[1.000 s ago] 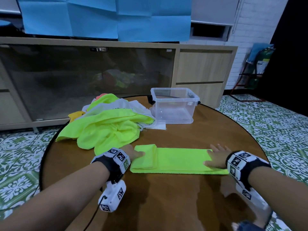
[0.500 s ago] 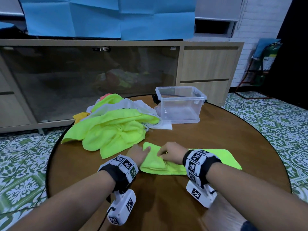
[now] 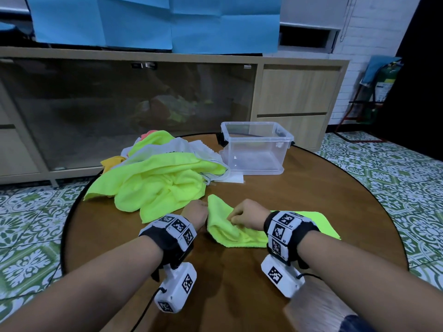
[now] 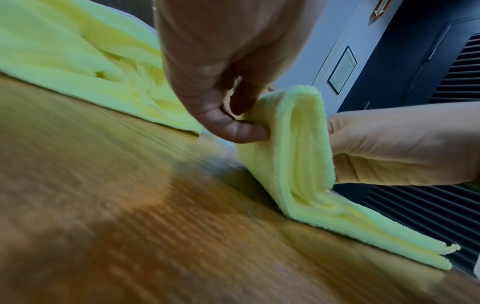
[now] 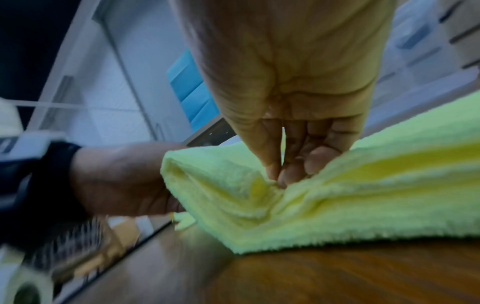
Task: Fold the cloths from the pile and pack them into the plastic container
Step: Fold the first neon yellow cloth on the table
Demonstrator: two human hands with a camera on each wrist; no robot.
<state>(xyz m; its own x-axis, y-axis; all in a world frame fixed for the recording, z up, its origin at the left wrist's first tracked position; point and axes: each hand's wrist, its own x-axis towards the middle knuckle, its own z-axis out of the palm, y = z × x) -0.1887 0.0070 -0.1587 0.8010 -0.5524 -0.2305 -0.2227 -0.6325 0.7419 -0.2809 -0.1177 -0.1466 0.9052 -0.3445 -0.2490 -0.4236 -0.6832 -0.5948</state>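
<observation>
Since a second ago the right hand (image 3: 244, 215) is being brought across to the left hand (image 3: 196, 212), both pinching the green cloth (image 3: 239, 233) on the table (image 3: 311, 188), mid-fold; next, flattening and carrying to the empty container (image 3: 257, 149) are being called for.

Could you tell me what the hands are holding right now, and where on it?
Both hands pinch the yellow cloth at its raised, folded left end: left hand, right hand.
</observation>
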